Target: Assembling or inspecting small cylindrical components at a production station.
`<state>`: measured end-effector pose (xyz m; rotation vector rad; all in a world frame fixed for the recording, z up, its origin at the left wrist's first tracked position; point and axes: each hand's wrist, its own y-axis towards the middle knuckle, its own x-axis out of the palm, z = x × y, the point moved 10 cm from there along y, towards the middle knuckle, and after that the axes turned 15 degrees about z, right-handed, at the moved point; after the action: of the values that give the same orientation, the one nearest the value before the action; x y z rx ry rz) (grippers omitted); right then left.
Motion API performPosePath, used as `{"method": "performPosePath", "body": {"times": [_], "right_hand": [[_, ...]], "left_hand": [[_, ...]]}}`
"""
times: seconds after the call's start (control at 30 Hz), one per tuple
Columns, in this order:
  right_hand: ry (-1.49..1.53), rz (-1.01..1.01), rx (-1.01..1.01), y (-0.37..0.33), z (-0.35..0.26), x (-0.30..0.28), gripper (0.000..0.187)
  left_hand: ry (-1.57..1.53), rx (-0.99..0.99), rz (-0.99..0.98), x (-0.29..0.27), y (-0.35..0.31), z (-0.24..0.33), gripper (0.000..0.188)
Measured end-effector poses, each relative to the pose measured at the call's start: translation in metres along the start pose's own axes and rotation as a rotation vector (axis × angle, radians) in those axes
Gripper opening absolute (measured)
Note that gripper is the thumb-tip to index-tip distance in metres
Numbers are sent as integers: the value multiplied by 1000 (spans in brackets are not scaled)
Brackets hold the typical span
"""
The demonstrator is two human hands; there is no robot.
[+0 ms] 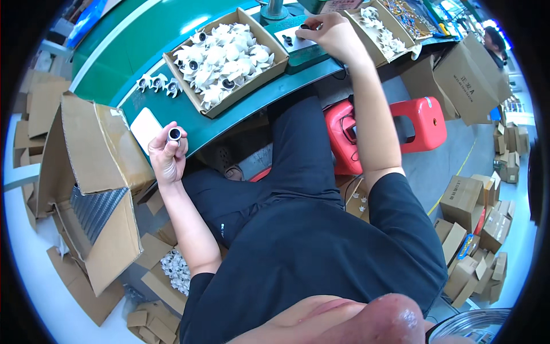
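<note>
My left hand is raised near the bench's front edge. Its fingers are closed around a small round ring-shaped part with a dark centre and a silvery rim. At the green press base, my right hand pinches a small black part over the pale plate. Another small black part stands on that plate. Between my hands sits a cardboard tray heaped with white fan wheels, some with black hubs. Several loose fan wheels lie left of the tray.
A white rectangular pad lies beside my left hand on the green bench. A second tray with white fan wheels stands right of the press. A red stool and open cartons flank me; more boxes stack at right.
</note>
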<state>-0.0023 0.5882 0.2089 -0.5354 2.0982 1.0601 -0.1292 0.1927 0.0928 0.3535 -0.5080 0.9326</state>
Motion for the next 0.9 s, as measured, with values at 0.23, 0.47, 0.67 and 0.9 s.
{"method": "performPosePath", "body": {"times": [0.23,0.47,0.67,0.9], "right_hand": [[-192,153,1,63,198,-23,31],[-367,48,-250,70,217,14,29],[-210,226,9,68,191,-35,27],[405,382,34,-22,54,-44,24]], "left_hand": [[-42,1,12,1,2,0,41],[-62,-19,52,0,1,3,42],[-50,-15,64,-3,2,1,42],[-82,-13,47,-4,0,5,42]]}}
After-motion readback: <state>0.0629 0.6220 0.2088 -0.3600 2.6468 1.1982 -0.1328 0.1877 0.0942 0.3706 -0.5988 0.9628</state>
